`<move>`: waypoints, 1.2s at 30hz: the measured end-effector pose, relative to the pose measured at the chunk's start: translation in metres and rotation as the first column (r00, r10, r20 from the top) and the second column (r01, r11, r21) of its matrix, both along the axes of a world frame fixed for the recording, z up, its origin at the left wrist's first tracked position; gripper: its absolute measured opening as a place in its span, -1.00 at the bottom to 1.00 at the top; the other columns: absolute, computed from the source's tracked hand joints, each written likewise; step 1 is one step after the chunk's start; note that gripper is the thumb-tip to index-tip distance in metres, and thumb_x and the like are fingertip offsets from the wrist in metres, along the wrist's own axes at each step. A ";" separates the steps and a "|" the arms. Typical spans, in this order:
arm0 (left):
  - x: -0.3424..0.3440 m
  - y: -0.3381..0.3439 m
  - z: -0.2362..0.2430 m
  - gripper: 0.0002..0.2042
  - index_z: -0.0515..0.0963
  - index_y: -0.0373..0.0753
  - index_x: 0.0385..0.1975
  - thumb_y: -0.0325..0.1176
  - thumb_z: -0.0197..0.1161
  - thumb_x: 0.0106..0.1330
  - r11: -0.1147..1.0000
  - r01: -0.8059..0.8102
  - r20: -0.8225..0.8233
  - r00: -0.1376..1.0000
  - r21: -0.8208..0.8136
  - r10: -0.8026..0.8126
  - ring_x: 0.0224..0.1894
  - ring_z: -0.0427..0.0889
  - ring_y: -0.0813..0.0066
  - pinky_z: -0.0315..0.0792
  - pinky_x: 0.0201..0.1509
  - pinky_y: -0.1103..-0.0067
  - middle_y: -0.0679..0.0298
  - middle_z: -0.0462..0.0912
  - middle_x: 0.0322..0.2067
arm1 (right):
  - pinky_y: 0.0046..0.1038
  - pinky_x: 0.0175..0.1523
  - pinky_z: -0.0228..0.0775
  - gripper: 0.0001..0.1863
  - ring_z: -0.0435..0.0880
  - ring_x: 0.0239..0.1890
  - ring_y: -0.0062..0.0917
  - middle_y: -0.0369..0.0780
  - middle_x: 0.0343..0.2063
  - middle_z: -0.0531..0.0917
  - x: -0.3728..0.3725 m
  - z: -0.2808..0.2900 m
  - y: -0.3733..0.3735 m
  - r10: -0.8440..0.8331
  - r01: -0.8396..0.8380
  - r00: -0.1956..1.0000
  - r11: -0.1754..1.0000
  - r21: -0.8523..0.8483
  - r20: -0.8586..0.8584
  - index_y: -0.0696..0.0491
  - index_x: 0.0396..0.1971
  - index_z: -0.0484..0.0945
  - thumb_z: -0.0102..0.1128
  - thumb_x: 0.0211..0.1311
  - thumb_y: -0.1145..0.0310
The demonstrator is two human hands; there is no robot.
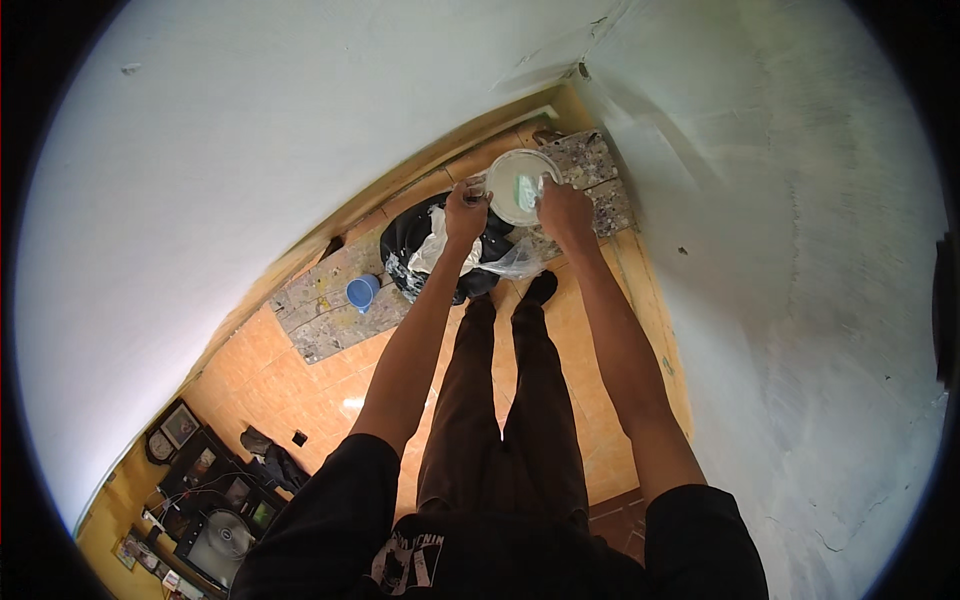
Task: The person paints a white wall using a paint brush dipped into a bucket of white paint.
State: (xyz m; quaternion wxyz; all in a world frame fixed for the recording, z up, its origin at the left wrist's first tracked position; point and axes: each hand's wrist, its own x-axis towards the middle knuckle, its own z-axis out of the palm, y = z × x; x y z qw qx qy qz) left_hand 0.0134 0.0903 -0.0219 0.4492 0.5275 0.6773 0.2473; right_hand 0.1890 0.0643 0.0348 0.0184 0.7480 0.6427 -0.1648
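A round whitish container [507, 206] with a pale rim is held out in front of me, above the paint-spattered plank. My left hand [467, 213] is closed on a clear, handle-like part at its left side. At the right rim is my right hand [566, 212], its fingers curled beside a white and green piece [528, 192] that shows within the container. What exactly the right fingers grip is hidden. Below the left hand sits a black tub [398, 240] smeared with white, with a clear plastic bag [515, 262] hanging over its edge.
The spattered plank [310, 310] lies along the wall foot and bears a blue cup [362, 292]. Pale walls [740, 250] meet at a corner ahead. Orange tiles [250, 355] cover the floor. A fan [218, 545] and dark shelving stand at the lower left.
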 end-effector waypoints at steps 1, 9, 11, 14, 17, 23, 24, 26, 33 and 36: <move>-0.001 0.002 -0.004 -0.69 0.55 -0.24 -0.14 -0.41 0.35 0.08 1.000 -0.004 0.033 0.999 0.019 0.003 -0.42 0.66 0.45 0.48 -0.29 0.52 0.19 0.69 -0.37 | -0.27 -0.35 0.51 -0.67 0.68 -0.43 -0.29 -0.16 -0.53 0.64 0.001 -0.003 -0.001 -0.001 0.001 1.000 1.000 0.005 -0.001 0.02 -0.08 0.52 0.11 0.12 0.29; 0.002 0.001 -0.013 -0.70 0.54 -0.28 -0.17 -0.41 0.36 0.09 1.000 0.007 0.050 0.999 0.008 -0.007 -0.44 0.64 0.46 0.47 -0.30 0.53 0.20 0.68 -0.38 | -0.21 -0.26 0.52 -0.70 0.69 -0.34 -0.25 -0.11 -0.46 0.66 0.017 -0.018 0.016 0.186 -0.186 0.982 0.982 -0.002 0.005 0.02 -0.12 0.56 0.16 0.15 0.25; -0.002 0.004 -0.014 -0.71 0.53 -0.29 -0.19 -0.40 0.36 0.08 0.991 -0.013 0.145 0.989 0.131 -0.006 -0.44 0.64 0.45 0.47 -0.31 0.53 0.20 0.68 -0.40 | -0.20 -0.23 0.51 -0.68 0.68 -0.32 -0.25 -0.10 -0.44 0.66 0.015 -0.013 0.025 0.187 -0.187 0.982 0.982 -0.024 -0.017 0.02 -0.11 0.55 0.16 0.16 0.23; -0.001 0.000 -0.007 -0.71 0.53 -0.29 -0.20 -0.40 0.36 0.08 0.996 -0.015 0.083 0.996 0.088 0.008 -0.45 0.63 0.44 0.46 -0.33 0.51 0.19 0.68 -0.42 | -0.20 -0.20 0.49 -0.67 0.67 -0.28 -0.22 -0.10 -0.39 0.66 0.027 -0.008 0.023 0.167 -0.173 0.982 0.983 -0.062 -0.082 0.03 -0.11 0.54 0.13 0.19 0.18; -0.004 0.000 0.006 -0.71 0.54 -0.29 -0.19 -0.41 0.36 0.08 0.994 0.023 0.004 1.000 0.109 -0.024 -0.46 0.63 0.46 0.46 -0.33 0.51 0.19 0.68 -0.44 | -0.20 -0.11 0.46 -0.59 0.64 -0.19 -0.19 -0.10 -0.28 0.66 0.031 -0.001 0.007 0.052 -0.075 0.978 0.992 -0.105 -0.202 0.04 -0.03 0.50 0.13 0.19 0.13; -0.001 0.002 0.031 -0.71 0.54 -0.31 -0.19 -0.42 0.36 0.08 0.995 0.024 -0.004 1.000 0.096 -0.023 -0.45 0.63 0.50 0.46 -0.33 0.54 0.19 0.68 -0.43 | -0.18 -0.05 0.43 -0.46 0.62 -0.13 -0.15 0.01 -0.11 0.59 0.024 -0.012 -0.030 -0.233 0.203 0.875 0.972 -0.115 -0.424 0.14 0.11 0.36 0.10 0.26 0.09; 0.001 0.002 0.034 -0.71 0.54 -0.31 -0.19 -0.42 0.36 0.08 0.995 0.022 -0.003 1.000 0.099 -0.022 -0.45 0.63 0.50 0.46 -0.33 0.54 0.19 0.68 -0.43 | -0.21 -0.07 0.44 -0.44 0.63 -0.16 -0.18 0.02 -0.11 0.59 0.025 -0.022 -0.035 -0.288 0.270 0.805 0.956 -0.111 -0.518 0.17 0.13 0.33 0.10 0.27 0.10; 0.002 0.001 0.039 -0.71 0.54 -0.32 -0.19 -0.43 0.35 0.08 0.999 -0.017 -0.022 1.000 0.048 0.018 -0.44 0.62 0.52 0.46 -0.32 0.56 0.19 0.68 -0.43 | -0.27 -0.09 0.45 -0.44 0.64 -0.19 -0.27 0.00 -0.12 0.58 0.018 -0.035 -0.045 -0.385 0.357 0.698 0.918 -0.173 -0.603 0.21 0.11 0.32 0.10 0.28 0.10; -0.009 0.002 0.044 -0.71 0.53 -0.34 -0.19 -0.42 0.35 0.08 1.000 0.013 -0.139 0.990 0.020 -0.010 -0.45 0.58 0.51 0.44 -0.32 0.56 0.19 0.67 -0.44 | -0.44 -0.23 0.42 -0.46 0.61 -0.31 -0.53 -0.09 -0.20 0.57 -0.005 -0.058 -0.067 -0.548 0.505 0.264 0.780 -0.370 -0.794 0.30 -0.01 0.37 0.12 0.30 0.10; 0.020 -0.002 0.051 -0.70 0.54 -0.34 -0.19 -0.41 0.36 0.08 0.999 -0.002 -0.065 0.998 0.051 0.005 -0.46 0.56 0.51 0.44 -0.33 0.55 0.21 0.64 -0.47 | -0.42 -0.23 0.40 -0.50 0.59 -0.31 -0.52 -0.11 -0.28 0.57 0.025 -0.078 -0.086 -0.512 0.581 0.487 0.795 -0.175 -0.708 0.30 -0.08 0.40 0.12 0.30 0.10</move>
